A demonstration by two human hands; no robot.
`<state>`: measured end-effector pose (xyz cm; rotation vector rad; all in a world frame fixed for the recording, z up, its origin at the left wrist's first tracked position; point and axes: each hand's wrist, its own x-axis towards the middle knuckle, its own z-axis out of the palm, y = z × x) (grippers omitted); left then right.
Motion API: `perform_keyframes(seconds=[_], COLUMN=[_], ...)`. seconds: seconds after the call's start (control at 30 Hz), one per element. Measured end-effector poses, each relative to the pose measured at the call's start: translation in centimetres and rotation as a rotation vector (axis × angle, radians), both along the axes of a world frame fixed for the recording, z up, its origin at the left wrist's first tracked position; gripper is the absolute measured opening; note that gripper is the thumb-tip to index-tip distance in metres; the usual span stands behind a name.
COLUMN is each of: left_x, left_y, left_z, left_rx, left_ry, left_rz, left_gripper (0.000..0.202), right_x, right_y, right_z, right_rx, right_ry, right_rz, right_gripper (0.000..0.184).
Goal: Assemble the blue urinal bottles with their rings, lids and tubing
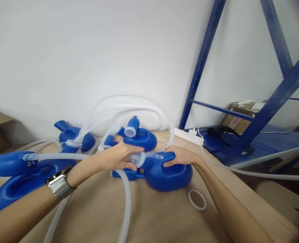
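A blue plastic bottle [168, 173] with a handle lies on the wooden table [161, 219]. My right hand [179, 156] grips its handle from above, fingers wrapped round it. My left hand [120, 156], a metal watch on its wrist, pinches the translucent end fitting of a white hose [126, 199] at the bottle's neck. The hose runs down toward the table's near edge.
More blue bottles with hoses lie behind [140, 136] and to the left [15, 175]. A white ring [197, 199] rests on the table near my right forearm. A white power strip [187, 136] and a blue metal shelf frame [252, 128] stand to the right.
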<state>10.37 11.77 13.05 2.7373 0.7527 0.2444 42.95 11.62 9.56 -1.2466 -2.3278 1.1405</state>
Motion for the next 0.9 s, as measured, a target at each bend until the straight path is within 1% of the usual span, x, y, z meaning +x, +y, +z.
perform_keyframes(seconds=[0.07, 0.13, 0.23, 0.33, 0.4, 0.47, 0.57, 0.7, 0.9], left_x=[0.0, 0.0, 0.1, 0.5, 0.8, 1.1, 1.3, 1.4, 2.0], left_y=[-0.2, -0.6, -1.3, -1.8, -1.9, -1.9, -1.7, -1.6, -1.7], left_z=[0.0, -0.2, -0.4, -0.1, 0.1, 0.0, -0.6, -1.6, -2.1], left_rx=[0.045, 0.168, 0.388, 0.507, 0.549, 0.579, 0.619, 0.667, 0.697], left_ry=[0.027, 0.07, 0.199, 0.355, 0.422, 0.429, 0.393, 0.419, 0.458], left_rz=[0.0, -0.016, -0.025, -0.031, -0.04, -0.065, -0.086, -0.094, -0.025], left_gripper=[0.076, 0.071, 0.065, 0.065, 0.064, 0.063, 0.065, 0.07, 0.074], right_x=[-0.1, -0.1, -0.1, 0.0, 0.1, 0.1, 0.2, 0.1, 0.1], right_y=[-0.1, -0.2, -0.2, -0.2, -0.1, -0.1, -0.1, -0.1, -0.1], right_z=[0.1, 0.3, 0.3, 0.2, 0.1, 0.0, -0.1, -0.1, 0.0], right_rx=[-0.004, -0.005, -0.015, -0.024, -0.02, -0.02, -0.032, -0.038, -0.052], right_ry=[0.008, 0.014, 0.01, 0.0, -0.001, -0.001, -0.009, -0.009, 0.025], right_rz=[-0.001, -0.002, 0.0, -0.004, -0.014, -0.019, -0.012, 0.004, 0.016], right_gripper=[0.046, 0.045, 0.044, 0.045, 0.047, 0.049, 0.052, 0.053, 0.046])
